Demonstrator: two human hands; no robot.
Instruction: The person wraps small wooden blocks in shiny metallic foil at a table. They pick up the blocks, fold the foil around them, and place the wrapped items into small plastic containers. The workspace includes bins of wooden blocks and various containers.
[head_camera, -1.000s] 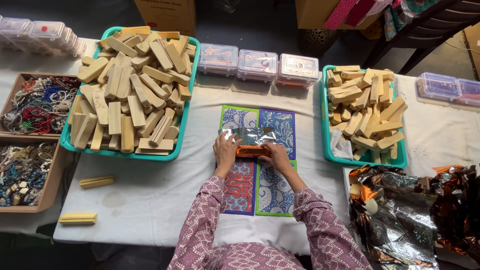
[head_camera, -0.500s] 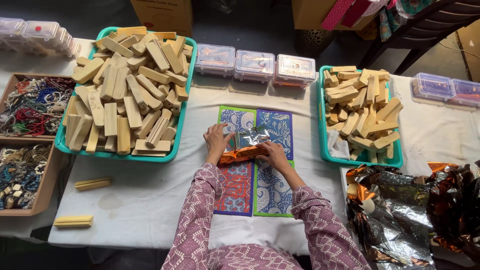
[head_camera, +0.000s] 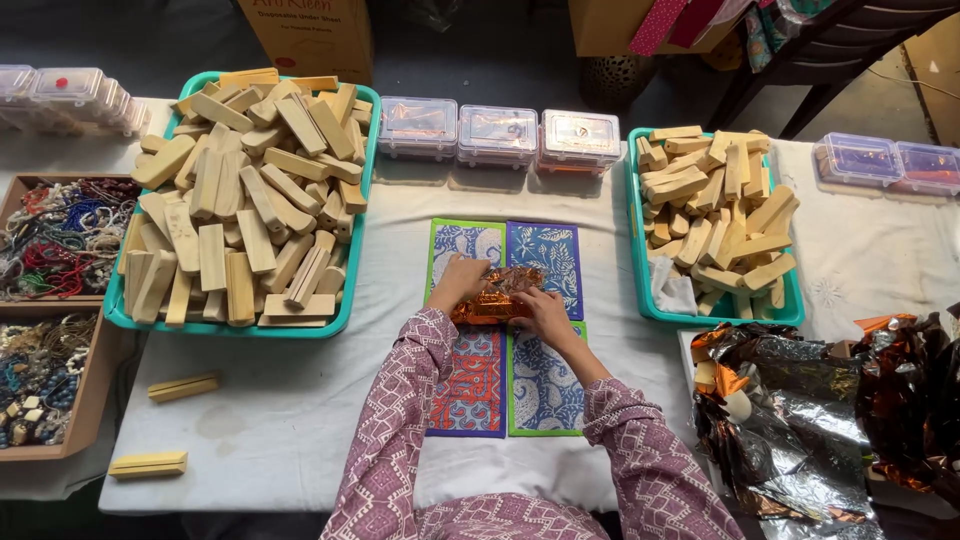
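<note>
A small block wrapped in shiny orange foil (head_camera: 497, 294) lies on a patterned mat of four coloured squares (head_camera: 548, 392) in the middle of the white-covered table. My left hand (head_camera: 458, 281) presses on the foil's left end and my right hand (head_camera: 543, 308) holds its right end. Both hands grip the wrapped piece, fingers folded over the foil. Both arms wear pink patterned sleeves.
A large teal tray (head_camera: 352, 280) heaped with wooden blocks stands to the left, a smaller teal tray (head_camera: 640, 270) of blocks to the right. Three clear lidded boxes (head_camera: 498, 133) line the back. Bead boxes (head_camera: 60, 238) sit far left, crumpled foil sheets (head_camera: 800, 420) at right, two loose blocks (head_camera: 184, 387) at front left.
Both hands have kept working the foil around the block, shifting it slightly and folding more orange foil over it. The view has moved a little.
</note>
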